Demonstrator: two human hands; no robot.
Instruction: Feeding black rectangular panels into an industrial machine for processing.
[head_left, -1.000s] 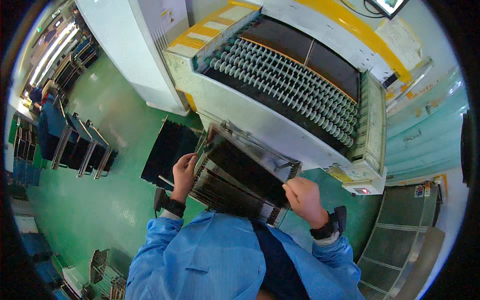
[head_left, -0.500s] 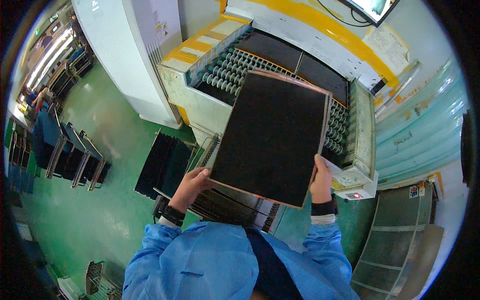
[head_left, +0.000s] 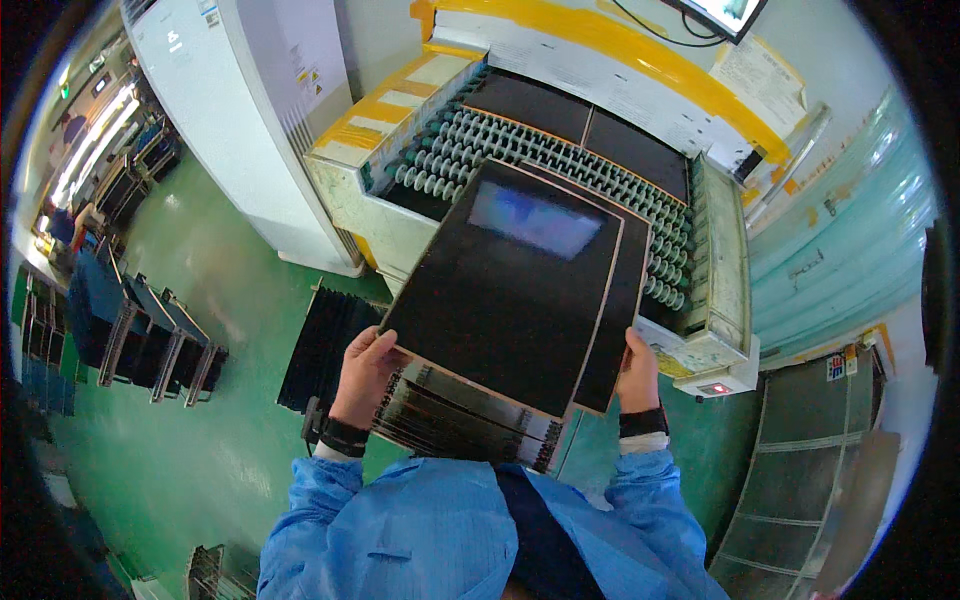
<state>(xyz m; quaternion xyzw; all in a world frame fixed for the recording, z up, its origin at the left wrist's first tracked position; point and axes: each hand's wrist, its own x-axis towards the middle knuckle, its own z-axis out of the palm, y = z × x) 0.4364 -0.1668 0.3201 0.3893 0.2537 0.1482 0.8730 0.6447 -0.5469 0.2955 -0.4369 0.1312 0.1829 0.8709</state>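
I hold two thin black panels with copper-coloured edges, fanned apart in front of me. The upper panel (head_left: 500,300) has shifted left over the lower panel (head_left: 625,300), whose right strip and part of its far edge show. My left hand (head_left: 367,375) is closed on the near left corner of the upper one, thumb on top. My right hand (head_left: 638,375) pinches the right edge of the lower one. A bluish reflection lies on the upper panel's far part. Below them, a rack (head_left: 455,415) of upright panels is partly hidden.
Ahead is a roller conveyor (head_left: 435,165) with two black panels (head_left: 530,100) at its far end. Another rack of dark panels (head_left: 325,345) stands on the green floor at left, by a white cabinet (head_left: 235,130). Clear plastic curtains (head_left: 840,240) hang at right.
The two panels, nearly aligned before, have slid apart, the upper one to the left. My left hand has moved slightly left; the panels sit lower, and more of the conveyor rollers shows.
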